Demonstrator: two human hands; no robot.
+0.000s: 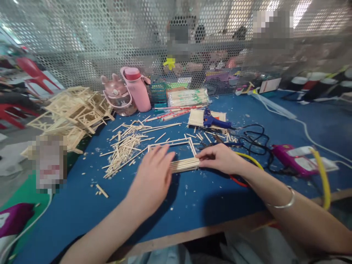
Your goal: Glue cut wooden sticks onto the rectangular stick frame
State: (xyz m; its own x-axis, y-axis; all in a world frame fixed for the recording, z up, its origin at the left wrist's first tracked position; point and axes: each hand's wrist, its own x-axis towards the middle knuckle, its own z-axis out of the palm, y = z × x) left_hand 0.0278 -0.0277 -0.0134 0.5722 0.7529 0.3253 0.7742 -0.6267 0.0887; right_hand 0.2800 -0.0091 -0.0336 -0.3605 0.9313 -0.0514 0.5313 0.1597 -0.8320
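A rectangular frame of thin wooden sticks (178, 141) lies on the blue table, with several sticks side by side forming a strip (185, 165) along its near edge. My right hand (221, 158) pinches the right end of that strip between thumb and fingers. Stretched over the frame's left part is my left hand (154, 176), its fingers slightly apart. It hides the strip's left end, so contact there is unclear. Just beyond my right fingers are dark-jawed pliers (217, 141). A blue glue gun (213, 120) rests on a flat stick panel (195, 117) farther back.
Loose stick pieces (123, 146) are heaped left of the frame. Stick-built structures (74, 113) stand at the far left, near a pink bottle (139, 90) and a pink jug (119, 97). A black cable (254, 137) and a purple power strip (294, 161) lie right. Perforated metal (110, 36) screens the back.
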